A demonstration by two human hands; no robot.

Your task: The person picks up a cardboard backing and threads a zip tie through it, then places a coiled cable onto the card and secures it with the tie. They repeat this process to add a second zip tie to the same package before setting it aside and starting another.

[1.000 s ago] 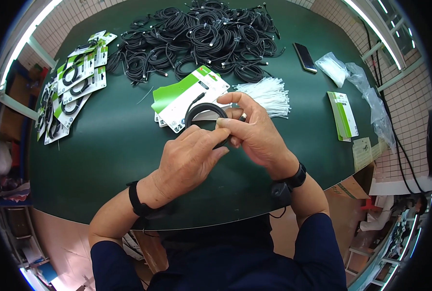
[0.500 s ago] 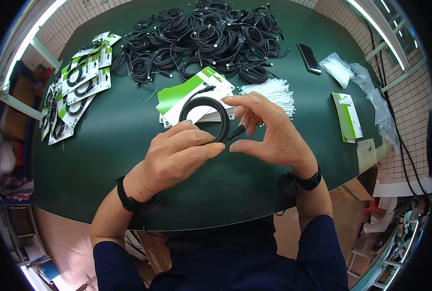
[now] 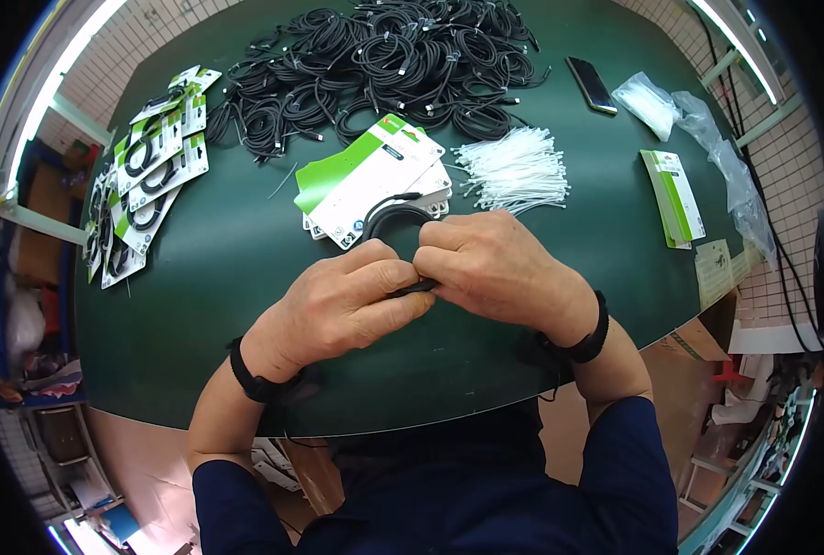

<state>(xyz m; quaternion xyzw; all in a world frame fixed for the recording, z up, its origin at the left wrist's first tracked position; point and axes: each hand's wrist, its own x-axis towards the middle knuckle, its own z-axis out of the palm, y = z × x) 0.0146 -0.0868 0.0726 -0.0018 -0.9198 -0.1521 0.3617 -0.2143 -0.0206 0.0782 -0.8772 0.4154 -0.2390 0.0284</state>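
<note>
Between my hands is a coiled black cable [image 3: 395, 215], its upper loop and one plug end showing over the cards. My left hand [image 3: 343, 294] pinches the coil's lower side between thumb and fingers. Closed at the coil's right side, my right hand [image 3: 495, 264] meets the left at the fingertips and hides most of the cable there. Just beyond lies a stack of green and white packaging cards [image 3: 384, 171]. A pile of white cable ties [image 3: 516, 171] spreads to the right of these cards.
A large heap of coiled black cables [image 3: 384, 69] covers the table's far side. Carded cables [image 3: 153, 176] overlap at the left. On the right are a phone [image 3: 590, 85], a bag of white ties [image 3: 648, 104], crumpled clear plastic [image 3: 722, 176] and more cards [image 3: 676, 197].
My right hand has closed from an open curve beside the coil onto its right side, up against my left fingertips. The coil has tipped and now shows less of its ring.
</note>
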